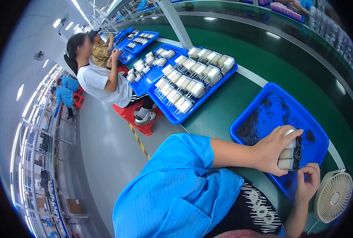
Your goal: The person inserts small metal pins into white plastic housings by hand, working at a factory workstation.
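My left hand (272, 150) grips a stack of cream-white rectangular blocks (287, 155) with black parts along one side, held over the near blue tray (259, 105). My right hand (308, 181) touches the lower end of the stack with its fingertips pinched together; whether it holds a small black piece I cannot tell. Loose small black parts (252, 127) lie heaped in the tray's left half. My left arm wears a blue short sleeve (176, 186).
A second blue tray (169, 112) with rows of white blocks lies farther along the green table (240, 95). More blue trays (141, 81) follow. A small white fan (333, 196) stands at my right. A person in a white shirt (101, 81) sits on a red stool (133, 115).
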A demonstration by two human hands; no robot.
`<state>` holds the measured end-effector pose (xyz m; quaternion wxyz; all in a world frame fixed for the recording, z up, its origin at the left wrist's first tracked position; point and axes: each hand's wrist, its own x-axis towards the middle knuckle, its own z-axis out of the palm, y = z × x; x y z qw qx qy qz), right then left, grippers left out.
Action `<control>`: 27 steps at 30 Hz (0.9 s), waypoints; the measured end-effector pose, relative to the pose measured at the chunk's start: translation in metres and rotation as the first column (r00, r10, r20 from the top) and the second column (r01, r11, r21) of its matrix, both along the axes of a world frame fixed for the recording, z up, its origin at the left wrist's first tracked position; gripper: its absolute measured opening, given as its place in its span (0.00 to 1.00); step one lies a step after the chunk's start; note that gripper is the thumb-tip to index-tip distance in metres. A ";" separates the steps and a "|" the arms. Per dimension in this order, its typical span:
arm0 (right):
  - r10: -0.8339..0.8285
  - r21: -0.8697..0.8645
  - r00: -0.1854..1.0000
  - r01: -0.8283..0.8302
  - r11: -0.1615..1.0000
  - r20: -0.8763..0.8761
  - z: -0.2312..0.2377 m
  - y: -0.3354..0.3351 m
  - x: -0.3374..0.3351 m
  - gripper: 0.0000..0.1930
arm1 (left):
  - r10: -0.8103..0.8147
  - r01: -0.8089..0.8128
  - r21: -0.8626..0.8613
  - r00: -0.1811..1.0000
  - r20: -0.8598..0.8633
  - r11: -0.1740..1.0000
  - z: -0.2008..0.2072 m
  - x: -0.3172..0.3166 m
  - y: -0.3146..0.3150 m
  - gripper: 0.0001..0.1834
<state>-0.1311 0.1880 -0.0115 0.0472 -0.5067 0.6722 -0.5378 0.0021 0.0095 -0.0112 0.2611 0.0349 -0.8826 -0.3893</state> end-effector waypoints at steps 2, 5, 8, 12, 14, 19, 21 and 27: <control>-0.021 -0.030 0.995 0.024 0.999 0.102 0.002 0.003 -0.001 0.06 | 0.014 -0.014 0.013 1.000 0.018 1.000 0.001 -0.003 0.000 0.59; -0.029 -0.007 0.997 0.029 1.000 0.067 0.004 0.009 -0.002 0.06 | -0.036 0.036 0.015 0.998 -0.047 0.999 -0.002 -0.010 0.001 0.59; 0.040 -0.034 0.998 -0.038 0.999 0.057 0.003 0.000 -0.008 0.06 | -0.064 0.061 -0.035 0.994 -0.087 0.998 -0.004 -0.013 -0.011 0.57; 0.153 -0.072 0.988 -0.150 0.986 0.032 0.019 -0.013 -0.008 0.07 | -0.063 0.056 -0.088 0.995 -0.082 0.995 0.013 -0.005 -0.021 0.58; 0.146 -0.110 0.989 -0.141 0.984 0.034 0.012 -0.012 -0.009 0.06 | -0.089 0.085 -0.054 0.994 -0.068 0.995 0.010 -0.008 -0.018 0.58; 0.124 -0.090 0.990 -0.118 0.989 0.063 0.010 -0.008 -0.007 0.05 | -0.111 0.106 -0.066 0.992 -0.068 0.992 0.005 -0.010 -0.015 0.58; 0.140 -0.081 0.989 -0.136 0.987 0.047 0.010 -0.008 -0.005 0.05 | -0.104 0.099 -0.066 0.993 -0.062 0.993 0.004 -0.008 -0.015 0.59; 0.111 -0.058 0.980 -0.122 0.991 -0.166 0.012 -0.009 -0.003 0.07 | -0.095 0.094 -0.050 0.995 -0.030 0.994 0.004 -0.007 -0.012 0.59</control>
